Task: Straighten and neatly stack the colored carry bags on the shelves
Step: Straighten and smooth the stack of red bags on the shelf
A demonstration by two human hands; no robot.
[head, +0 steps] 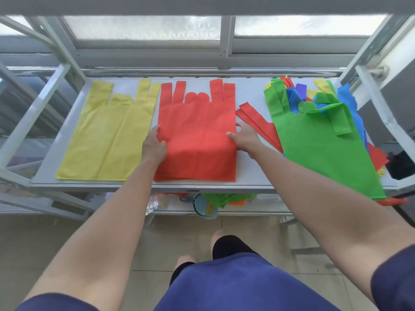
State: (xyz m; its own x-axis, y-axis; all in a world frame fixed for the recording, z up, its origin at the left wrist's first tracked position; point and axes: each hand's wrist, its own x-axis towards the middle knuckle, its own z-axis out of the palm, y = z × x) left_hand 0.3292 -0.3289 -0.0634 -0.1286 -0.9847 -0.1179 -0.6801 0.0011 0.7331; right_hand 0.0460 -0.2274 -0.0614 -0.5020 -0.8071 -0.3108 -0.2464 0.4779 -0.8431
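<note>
while the red bag stack [197, 135] lies flat mid-shelf [251, 86], the left hand [155, 145] grips its 9 o'clock edge and the right hand [243, 138] its 3 o'clock edge. a yellow bag [107, 135] lies at 9 o'clock; a green bag [321, 144] tops the jumbled pile at 3 o'clock, covering loose red bags [258, 121].

The person wears a dark blue short-sleeved top [224, 286]. The left sleeve [56, 303] and the right sleeve [395, 279] each end above the elbow, leaving both forearms bare. No watch, ring or glove is visible on the left hand [155, 145] or the right hand [246, 138]. Below the top's hem are dark, near-black trousers [231, 246]. The fabric of the top is plain, without print or markings.
</note>
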